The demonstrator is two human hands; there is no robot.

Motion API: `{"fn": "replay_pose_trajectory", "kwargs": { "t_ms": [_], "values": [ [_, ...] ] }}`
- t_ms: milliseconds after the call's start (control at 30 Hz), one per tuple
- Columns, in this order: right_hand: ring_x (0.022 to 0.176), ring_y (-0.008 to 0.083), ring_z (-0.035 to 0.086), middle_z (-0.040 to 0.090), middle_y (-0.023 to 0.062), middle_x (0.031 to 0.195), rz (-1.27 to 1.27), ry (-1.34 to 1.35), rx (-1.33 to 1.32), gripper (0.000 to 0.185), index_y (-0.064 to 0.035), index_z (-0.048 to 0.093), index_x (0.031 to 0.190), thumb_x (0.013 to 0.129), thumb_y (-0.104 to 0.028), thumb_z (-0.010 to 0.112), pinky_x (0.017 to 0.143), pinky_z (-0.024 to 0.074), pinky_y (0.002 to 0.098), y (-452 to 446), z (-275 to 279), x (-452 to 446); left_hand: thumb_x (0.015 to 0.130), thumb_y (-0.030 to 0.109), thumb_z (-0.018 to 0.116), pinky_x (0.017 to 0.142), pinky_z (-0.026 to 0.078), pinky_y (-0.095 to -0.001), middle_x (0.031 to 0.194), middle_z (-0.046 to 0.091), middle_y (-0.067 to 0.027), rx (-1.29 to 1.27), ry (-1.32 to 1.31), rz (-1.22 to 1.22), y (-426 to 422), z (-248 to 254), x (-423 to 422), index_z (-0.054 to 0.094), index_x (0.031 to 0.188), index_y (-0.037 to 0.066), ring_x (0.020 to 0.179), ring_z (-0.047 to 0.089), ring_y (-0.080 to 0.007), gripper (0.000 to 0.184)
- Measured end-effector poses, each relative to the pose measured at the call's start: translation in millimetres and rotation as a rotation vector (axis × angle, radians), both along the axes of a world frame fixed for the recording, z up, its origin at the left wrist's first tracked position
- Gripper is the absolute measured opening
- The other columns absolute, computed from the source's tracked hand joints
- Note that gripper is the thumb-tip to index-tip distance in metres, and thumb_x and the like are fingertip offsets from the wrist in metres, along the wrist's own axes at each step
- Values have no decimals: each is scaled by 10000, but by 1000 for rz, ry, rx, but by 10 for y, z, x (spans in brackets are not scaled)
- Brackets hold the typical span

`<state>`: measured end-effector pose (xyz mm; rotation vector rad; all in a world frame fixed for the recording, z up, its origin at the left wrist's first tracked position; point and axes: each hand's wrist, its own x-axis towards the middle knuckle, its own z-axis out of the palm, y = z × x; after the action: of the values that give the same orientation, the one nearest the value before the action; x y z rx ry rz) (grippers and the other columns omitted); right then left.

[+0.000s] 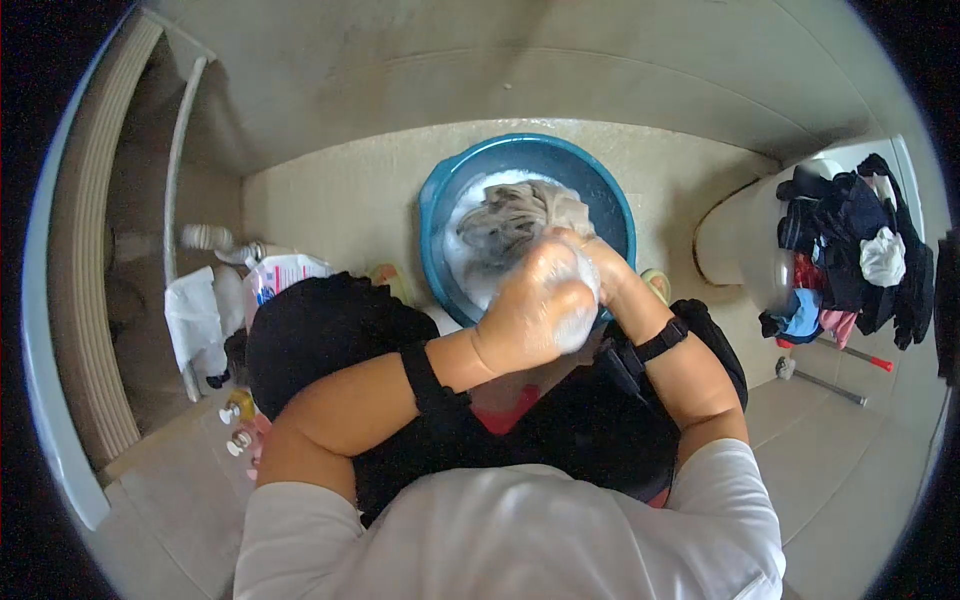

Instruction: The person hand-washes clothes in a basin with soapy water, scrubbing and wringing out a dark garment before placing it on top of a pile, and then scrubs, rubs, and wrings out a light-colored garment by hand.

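Note:
A blue plastic basin [432, 235] stands on the floor between my knees, with white suds [470, 270] inside. A wet beige-grey garment [525, 212] lies bunched in the suds; its exact kind does not show. My left hand [535, 305], wet and foamy, is closed over the near side of the basin. Tight against it, my right hand [605, 270] is closed too, at the near edge of the garment. Both hands appear wrapped round gathered cloth, though foam and the hands themselves hide most of what lies between them.
At the right, a pile of dark and coloured clothes [845, 235] rests on a white toilet [727, 235]. A red-tipped rod [860, 352] is below it. Left are a white-and-pink packet [285, 275], white paper or plastic [195, 320] and several bottles [240, 420]. A wall rises behind the basin.

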<state>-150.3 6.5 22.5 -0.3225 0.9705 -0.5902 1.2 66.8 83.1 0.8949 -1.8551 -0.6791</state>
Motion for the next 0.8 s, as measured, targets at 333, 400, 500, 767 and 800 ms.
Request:
{"fn": "replay_pose_trajectory", "kwargs": {
  "t_ms": [333,400,500,767,800],
  "values": [
    [760,187,580,628,124,878,368,804,-606,371,68,591,1005,775,-216,657,680,478,316,108,-177,320,717,234,568,730,448,-418,930,482,-126,-132,-328,-301,265,-600,21,574,744,147,861,506,-327,91],
    [774,190,580,628,138,889,403,839,-573,378,75,589,1005,775,-218,660,687,478,319,145,-189,325,728,241,551,747,438,-416,926,487,-116,-175,-394,-326,318,-653,9,579,748,150,880,503,-316,97],
    [787,193,582,628,155,904,426,882,-585,392,81,586,1007,776,-224,667,694,478,322,186,-153,307,726,236,554,780,416,-413,917,491,-94,-207,-426,-393,331,-675,-31,586,753,155,914,495,-291,91],
    [797,226,621,617,161,922,181,470,-306,425,112,499,1095,820,-191,613,633,506,332,41,-16,-120,714,287,645,955,316,-430,1121,457,-95,154,-24,-419,-126,-392,141,577,941,158,1104,427,-310,271],
    [798,215,619,607,154,947,114,322,-272,435,107,462,1144,835,-171,588,615,511,323,44,84,-159,764,387,595,974,308,-421,1144,460,-102,158,120,-369,-234,-551,158,539,1030,107,1128,419,-270,390]
  ]
}}
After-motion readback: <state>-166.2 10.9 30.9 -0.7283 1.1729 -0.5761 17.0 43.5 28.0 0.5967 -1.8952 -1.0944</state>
